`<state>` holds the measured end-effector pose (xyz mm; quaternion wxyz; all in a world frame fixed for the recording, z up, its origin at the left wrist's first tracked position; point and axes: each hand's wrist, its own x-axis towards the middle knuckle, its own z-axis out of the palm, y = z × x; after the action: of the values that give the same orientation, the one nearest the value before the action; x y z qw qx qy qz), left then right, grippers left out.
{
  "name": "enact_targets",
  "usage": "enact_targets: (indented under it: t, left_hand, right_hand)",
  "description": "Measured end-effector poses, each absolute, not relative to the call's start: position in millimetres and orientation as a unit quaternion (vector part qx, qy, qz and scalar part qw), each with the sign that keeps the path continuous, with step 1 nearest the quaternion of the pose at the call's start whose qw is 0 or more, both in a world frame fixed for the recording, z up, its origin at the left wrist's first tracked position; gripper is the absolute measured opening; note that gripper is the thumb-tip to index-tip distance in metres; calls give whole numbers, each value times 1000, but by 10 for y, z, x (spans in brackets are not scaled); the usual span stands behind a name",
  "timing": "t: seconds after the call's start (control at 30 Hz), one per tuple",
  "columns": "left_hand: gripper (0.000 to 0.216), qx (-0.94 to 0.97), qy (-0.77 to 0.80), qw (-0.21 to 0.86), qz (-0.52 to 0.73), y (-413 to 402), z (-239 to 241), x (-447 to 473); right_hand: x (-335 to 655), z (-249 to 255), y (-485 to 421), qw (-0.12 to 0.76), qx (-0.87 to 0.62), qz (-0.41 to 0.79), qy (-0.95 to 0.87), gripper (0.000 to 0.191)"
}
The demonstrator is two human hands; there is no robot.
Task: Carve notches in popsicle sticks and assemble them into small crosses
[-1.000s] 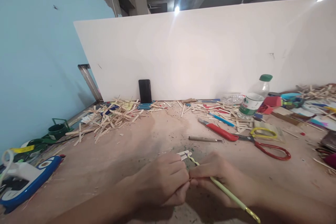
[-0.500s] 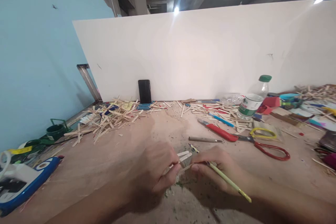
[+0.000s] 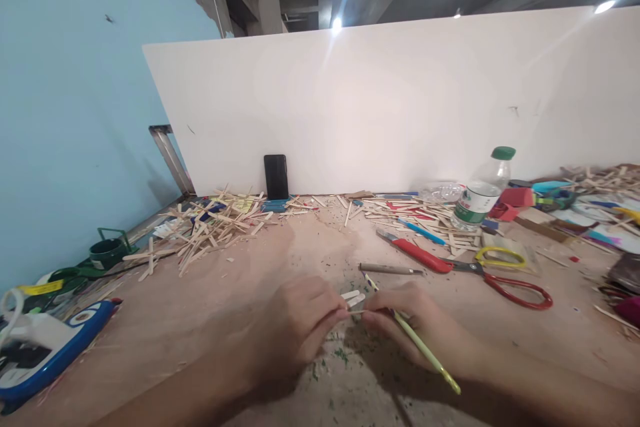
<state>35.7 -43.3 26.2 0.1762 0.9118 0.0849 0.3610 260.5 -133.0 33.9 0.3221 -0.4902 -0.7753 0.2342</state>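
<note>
Your two hands meet low in the frame, a little right of centre, above the tabletop [image 3: 270, 260]. Your left hand [image 3: 307, 317] is curled nearly closed, its thumb and fingertips pinching one end of a thin stick [image 3: 356, 311]. Your right hand [image 3: 415, 320] is also mostly closed and grips the stick's other end, so only a short length shows between your fingertips. A yellow-green rod [image 3: 425, 350] slants through your right hand, its near end pointing toward the lower right; the fingers hide how it is held. Just beyond the thin stick, pale flat sticks [image 3: 355, 298] show beside your left fingertips; you cannot tell from this view whether that hand holds them. Small green bits [image 3: 341, 355] are scattered below your hands.

Past your right hand, a brown tool with a dark tip [image 3: 390, 269] lies crosswise. Farther right are scissors [image 3: 470, 267] with a red loop and a yellow one. A blue pen [image 3: 423, 231] lies among loose sticks, near a bottle with a green cap [image 3: 477, 203] standing at right. A black phone [image 3: 277, 177] stands upright against the white panel [image 3: 350, 107], and a heap of sticks [image 3: 220, 223] spreads left of it.
</note>
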Motion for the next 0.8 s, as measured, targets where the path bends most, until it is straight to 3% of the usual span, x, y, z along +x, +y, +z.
enact_targets:
  t: [0.3, 0.5, 0.67, 0.8]
  left_hand:
    - [34, 807, 308, 227, 450, -327, 403, 233]
    - [32, 863, 352, 228, 281, 191, 377, 225]
    - [41, 855, 399, 164, 288, 342, 275, 239]
    - [43, 905, 311, 168, 234, 100, 253, 313]
  right_hand:
    - [2649, 332, -1334, 321, -515, 252, -754, 45]
    - [2658, 323, -1292, 288, -522, 251, -763, 42]
    - [2627, 316, -1309, 267, -514, 237, -780, 38]
    - [2623, 309, -1301, 268, -511, 225, -786, 40]
